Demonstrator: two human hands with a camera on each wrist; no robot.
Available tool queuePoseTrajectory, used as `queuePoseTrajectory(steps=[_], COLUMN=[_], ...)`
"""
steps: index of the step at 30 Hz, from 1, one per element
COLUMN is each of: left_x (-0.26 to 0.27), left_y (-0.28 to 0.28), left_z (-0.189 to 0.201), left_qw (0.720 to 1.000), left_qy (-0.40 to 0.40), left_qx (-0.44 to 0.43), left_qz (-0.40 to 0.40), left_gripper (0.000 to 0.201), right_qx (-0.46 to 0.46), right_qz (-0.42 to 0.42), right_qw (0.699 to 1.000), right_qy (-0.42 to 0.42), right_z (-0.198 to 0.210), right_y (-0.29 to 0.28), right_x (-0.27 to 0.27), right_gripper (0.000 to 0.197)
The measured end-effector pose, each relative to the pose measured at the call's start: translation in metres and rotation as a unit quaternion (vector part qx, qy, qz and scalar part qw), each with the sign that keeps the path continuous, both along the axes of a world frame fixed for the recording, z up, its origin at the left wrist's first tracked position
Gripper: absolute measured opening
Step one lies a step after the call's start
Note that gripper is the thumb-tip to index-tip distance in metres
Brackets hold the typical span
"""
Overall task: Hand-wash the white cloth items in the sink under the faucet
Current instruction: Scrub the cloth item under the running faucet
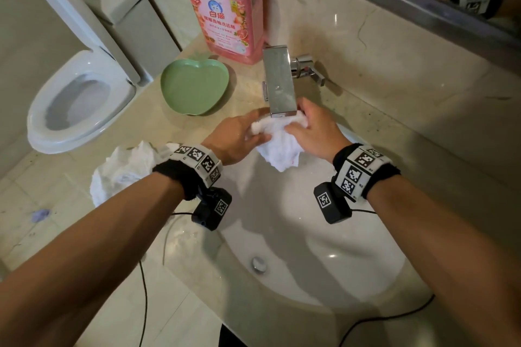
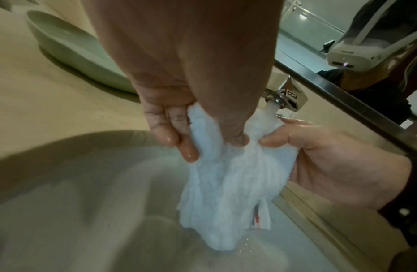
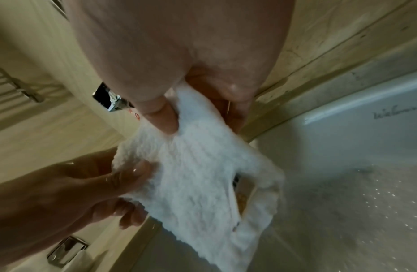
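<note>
A wet white cloth (image 1: 279, 146) (image 2: 228, 184) (image 3: 198, 176) hangs over the white sink (image 1: 366, 267), right under the chrome faucet (image 1: 279, 82). My left hand (image 1: 239, 138) (image 2: 179, 114) pinches its left top edge, thumb in front and fingers behind. My right hand (image 1: 310, 129) (image 3: 179, 103) grips the right top edge, thumb pressed into the fabric. A stream of water (image 2: 271, 109) from the spout (image 2: 284, 99) runs onto the cloth. A small red-printed label (image 2: 258, 219) dangles at the cloth's lower edge. Another crumpled white cloth (image 1: 127, 169) lies on the counter to the left.
A green apple-shaped dish (image 1: 194, 87) and a pink detergent bottle (image 1: 225, 5) stand on the beige counter (image 1: 146, 110) behind the sink. A toilet (image 1: 76, 104) is at the left. The mirror edge (image 1: 423, 0) runs along the back wall. The drain (image 1: 258, 263) sits low in the basin.
</note>
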State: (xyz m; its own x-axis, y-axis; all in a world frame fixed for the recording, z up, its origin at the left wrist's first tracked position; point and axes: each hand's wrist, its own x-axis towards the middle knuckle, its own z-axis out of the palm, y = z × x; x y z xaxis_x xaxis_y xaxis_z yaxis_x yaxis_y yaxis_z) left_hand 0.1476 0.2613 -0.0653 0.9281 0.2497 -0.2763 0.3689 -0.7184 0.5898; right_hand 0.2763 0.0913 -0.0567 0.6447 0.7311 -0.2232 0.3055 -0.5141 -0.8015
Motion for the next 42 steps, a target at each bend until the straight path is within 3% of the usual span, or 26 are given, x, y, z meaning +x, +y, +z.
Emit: queuePoseTrajectory(steps=[2,4,7,11,13,15,18,22,26,28,31,34,37,40,42], left_x=[-0.001,-0.002,0.0,0.009,0.015,0.021,0.029,0.031,0.021,0.015,0.007,0.013,0.033,0.051,0.063], left_y=[0.003,0.005,0.004,-0.005,-0.011,-0.016,-0.023,-0.029,-0.024,-0.015,-0.004,-0.007,-0.015,-0.025,-0.027], left_z=[0.0,0.002,0.005,0.011,0.013,0.013,0.011,0.01,0.011,0.007,-0.004,-0.012,-0.018,-0.019,-0.02], left_qw=[0.999,0.995,0.996,0.994,0.993,0.99,0.987,0.984,0.955,0.962,0.987,0.981,0.983,0.991,0.993], left_qy=[0.029,0.065,0.029,-0.013,0.004,0.036,0.076,0.069,0.014,-0.004,0.038,0.053,0.075,0.123,0.117], left_qx=[0.028,0.068,0.079,0.104,0.099,0.086,0.011,-0.099,-0.264,-0.242,-0.145,-0.185,-0.168,-0.043,-0.02], left_qz=[-0.032,-0.041,-0.012,0.017,0.062,0.11,0.144,0.133,0.137,0.125,0.054,0.007,0.008,0.031,0.013], left_gripper=[0.043,0.053,0.052,0.033,0.035,0.041,0.039,0.047,0.022,0.027,0.066,0.089,0.085,0.069,0.053], right_qx=[-0.011,-0.026,-0.045,-0.08,-0.092,-0.095,-0.064,-0.022,-0.015,-0.012,0.004,0.01,0.039,0.063,0.05], right_qz=[0.004,0.011,-0.001,-0.021,-0.037,-0.061,-0.089,-0.074,-0.111,-0.112,-0.123,-0.152,-0.168,-0.177,-0.174], right_qw=[1.0,0.999,0.997,0.99,0.987,0.989,0.994,0.993,0.989,0.986,0.976,0.962,0.954,0.949,0.951], right_qy=[-0.013,-0.035,-0.062,-0.116,-0.123,-0.097,-0.011,0.086,0.095,0.119,0.179,0.225,0.246,0.253,0.25], right_z=[0.002,0.003,0.004,0.002,-0.001,-0.004,-0.009,-0.007,-0.008,-0.008,-0.011,-0.014,-0.016,-0.015,-0.016], right_y=[0.001,0.0,-0.003,-0.008,-0.01,-0.011,-0.008,0.001,0.014,0.015,0.016,0.016,0.009,-0.005,-0.015], right_x=[-0.001,-0.002,0.0,0.003,0.003,0.0,-0.012,-0.025,-0.023,-0.018,-0.014,-0.011,-0.003,0.008,0.018], right_gripper=[0.018,0.013,0.004,0.013,0.017,0.034,0.037,0.07,0.059,0.051,0.045,0.057,0.056,0.054,0.054])
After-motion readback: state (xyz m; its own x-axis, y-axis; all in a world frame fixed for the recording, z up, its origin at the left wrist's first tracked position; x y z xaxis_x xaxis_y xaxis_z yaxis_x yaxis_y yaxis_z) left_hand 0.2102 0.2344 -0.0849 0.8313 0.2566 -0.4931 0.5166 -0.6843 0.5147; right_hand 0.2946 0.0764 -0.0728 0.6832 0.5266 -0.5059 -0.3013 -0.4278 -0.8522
